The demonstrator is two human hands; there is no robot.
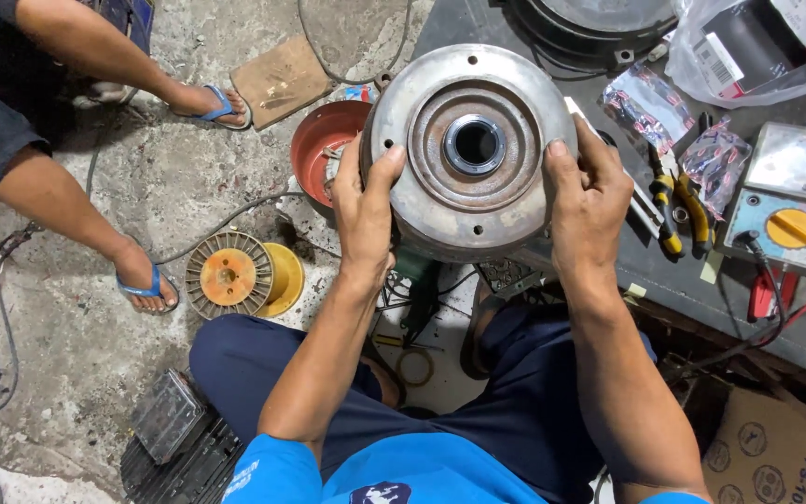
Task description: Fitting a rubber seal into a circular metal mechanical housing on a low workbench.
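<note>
Concrete workshop floor (142,187) below, both hands, left (364,210) and right (585,196), clasped around a round metal motor housing (470,149).

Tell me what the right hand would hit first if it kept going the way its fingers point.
The right hand points up and away along the metal disc it grips. Past the rim, likely the black round part on the bench, though depth is unclear.

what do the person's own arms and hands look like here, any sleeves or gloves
Both hands, left and right, are bare: no gloves, rings or watch visible. The forearms are uncovered. Short bright blue shirt sleeves begin near the upper arms, and the shirt front carries a small dark and white emblem.
</note>
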